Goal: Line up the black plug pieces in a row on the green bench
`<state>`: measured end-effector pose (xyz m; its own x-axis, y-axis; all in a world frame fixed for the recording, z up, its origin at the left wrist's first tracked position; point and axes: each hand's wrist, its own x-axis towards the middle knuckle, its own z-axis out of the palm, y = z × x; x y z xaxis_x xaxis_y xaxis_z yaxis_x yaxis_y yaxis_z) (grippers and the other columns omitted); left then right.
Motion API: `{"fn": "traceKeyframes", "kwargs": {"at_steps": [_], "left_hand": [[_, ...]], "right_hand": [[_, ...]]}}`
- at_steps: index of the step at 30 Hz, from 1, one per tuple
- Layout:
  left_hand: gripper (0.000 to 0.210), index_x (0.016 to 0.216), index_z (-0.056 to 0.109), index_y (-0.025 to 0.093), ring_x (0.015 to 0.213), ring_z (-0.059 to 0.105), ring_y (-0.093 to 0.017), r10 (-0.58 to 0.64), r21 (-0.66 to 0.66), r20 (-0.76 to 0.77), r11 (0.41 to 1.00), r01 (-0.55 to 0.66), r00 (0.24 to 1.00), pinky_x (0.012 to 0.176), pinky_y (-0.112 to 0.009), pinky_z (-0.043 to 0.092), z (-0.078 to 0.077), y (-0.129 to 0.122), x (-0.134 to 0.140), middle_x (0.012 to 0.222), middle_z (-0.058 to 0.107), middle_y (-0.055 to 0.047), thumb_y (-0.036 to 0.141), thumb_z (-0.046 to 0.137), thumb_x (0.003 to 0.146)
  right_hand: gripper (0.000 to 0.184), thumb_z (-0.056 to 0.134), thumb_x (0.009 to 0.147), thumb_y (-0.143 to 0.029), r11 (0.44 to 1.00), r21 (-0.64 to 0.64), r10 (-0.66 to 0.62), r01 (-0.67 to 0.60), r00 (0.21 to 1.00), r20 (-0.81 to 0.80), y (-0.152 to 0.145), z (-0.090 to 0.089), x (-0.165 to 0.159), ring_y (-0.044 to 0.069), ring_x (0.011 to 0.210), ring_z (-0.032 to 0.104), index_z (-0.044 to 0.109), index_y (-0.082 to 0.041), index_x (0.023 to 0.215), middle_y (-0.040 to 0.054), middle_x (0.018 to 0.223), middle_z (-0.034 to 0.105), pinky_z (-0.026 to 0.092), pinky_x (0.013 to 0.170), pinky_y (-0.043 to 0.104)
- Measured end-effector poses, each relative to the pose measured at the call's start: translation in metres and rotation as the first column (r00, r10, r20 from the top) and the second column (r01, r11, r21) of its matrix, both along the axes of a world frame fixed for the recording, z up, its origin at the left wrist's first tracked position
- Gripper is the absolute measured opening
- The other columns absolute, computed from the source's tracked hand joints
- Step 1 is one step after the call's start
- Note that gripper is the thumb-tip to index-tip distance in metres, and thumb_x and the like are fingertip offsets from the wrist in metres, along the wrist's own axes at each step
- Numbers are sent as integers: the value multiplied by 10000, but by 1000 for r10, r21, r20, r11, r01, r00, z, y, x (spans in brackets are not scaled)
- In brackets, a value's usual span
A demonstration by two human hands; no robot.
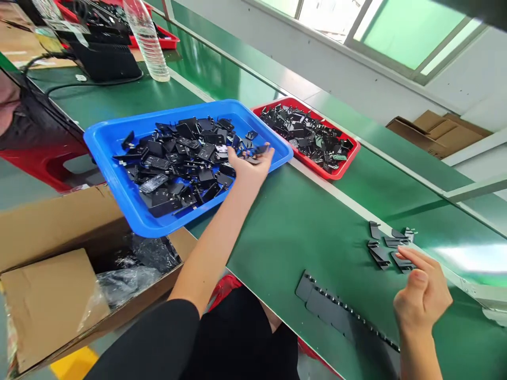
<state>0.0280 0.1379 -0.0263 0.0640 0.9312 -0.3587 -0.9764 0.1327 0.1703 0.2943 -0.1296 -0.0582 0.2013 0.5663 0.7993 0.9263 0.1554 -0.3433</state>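
Observation:
My left hand (251,170) is at the right end of a blue tray (130,208), palm up, with its fingers curled around a few small black parts (259,151). Many more black parts (186,153), flat plates with small bent tabs, lie in a jumble in that tray. On the right, my right hand (424,293) has its index finger stretched out and its thumb apart from it. Its fingertip is over or touching a loose cluster of black parts (379,254); which one I cannot tell. Below it runs a row of overlapping black plates (328,311), partly hidden by my right forearm.
A red tray (336,171) of similar parts sits behind the blue one. A water bottle (148,45) and a black device with cables (106,58) stand at the far left. An open cardboard box (51,295) with plastic bags is below the green table's (273,237) edge.

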Motion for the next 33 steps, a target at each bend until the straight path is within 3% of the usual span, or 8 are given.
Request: {"fn": "traceKeyframes", "kwargs": {"at_steps": [5, 8, 11, 15, 21, 28, 31, 33], "left_hand": [[908, 1487, 106, 157, 1303, 478, -190, 54, 165, -60, 985, -44, 997, 923, -263, 507, -3, 9, -31, 1432, 399, -172, 759, 238, 821], [784, 1479, 162, 201, 1279, 504, -180, -25, 233, -139, 971, 57, 990, 959, -279, 486, -3, 3, -15, 1410, 457, -132, 667, 303, 865], [610, 1347, 402, 216, 1230, 545, -214, -137, 317, -243, 924, 212, 960, 984, -341, 463, -4, -9, 18, 1322, 564, -94, 608, 343, 883], [504, 1044, 607, 220, 1145, 590, -256, -253, 346, -489, 822, 452, 835, 960, -387, 450, -14, -29, 56, 1176, 657, -78, 637, 410, 842], [504, 956, 638, 189, 945, 640, -236, -382, 211, -602, 771, 601, 701, 893, -391, 474, -36, -42, 77, 1042, 690, -93, 623, 417, 826], [551, 1075, 603, 123, 1073, 622, -265, -722, 151, -256, 627, 764, 643, 998, -457, 427, -44, -48, 77, 1107, 676, -128, 566, 326, 901], [647, 1209, 547, 90, 1160, 578, -313, -824, 148, -185, 515, 844, 535, 1025, -493, 390, -47, -64, 83, 1190, 641, -164, 592, 259, 921], [702, 1287, 498, 76, 1195, 551, -340, -891, 162, -172, 396, 904, 421, 1030, -517, 369, -48, -80, 89, 1245, 609, -182, 612, 229, 922]], "right_hand": [[339, 448, 962, -404, 944, -328, 70, -46, 996, 61, -17, 23, -21, 264, 1059, 589, 601, -205, 1190, 102, 1133, 634, 465, 892, 440], [478, 477, 947, -479, 787, -608, 119, -100, 993, -9, -33, 19, -55, 258, 1198, 513, 445, -244, 1363, 95, 1315, 544, 449, 972, 449], [641, 569, 887, -529, 677, -731, 158, -91, 987, 24, -42, -3, -95, 291, 1265, 443, 369, -234, 1420, 115, 1408, 450, 419, 1024, 483], [735, 642, 801, -611, 735, -676, 91, 61, 978, 187, -37, -32, -128, 349, 1128, 479, 467, -147, 1344, 178, 1242, 524, 439, 937, 531], [743, 596, 795, -685, 723, -686, 129, 79, 961, 245, -37, -32, -141, 297, 972, 482, 521, -109, 1259, 165, 1119, 540, 447, 845, 457], [662, 527, 834, -690, 823, -569, 246, 12, 894, 375, -59, -46, -160, 252, 845, 495, 564, -96, 1124, 124, 980, 556, 445, 765, 402], [633, 466, 874, -681, 838, -540, 279, -75, 910, 306, -49, -38, -149, 229, 792, 494, 577, -79, 1037, 106, 888, 544, 454, 713, 361], [625, 419, 897, -677, 850, -515, 297, -111, 909, 293, -32, -23, -134, 228, 786, 497, 580, -83, 1008, 107, 867, 544, 461, 706, 353]]}}
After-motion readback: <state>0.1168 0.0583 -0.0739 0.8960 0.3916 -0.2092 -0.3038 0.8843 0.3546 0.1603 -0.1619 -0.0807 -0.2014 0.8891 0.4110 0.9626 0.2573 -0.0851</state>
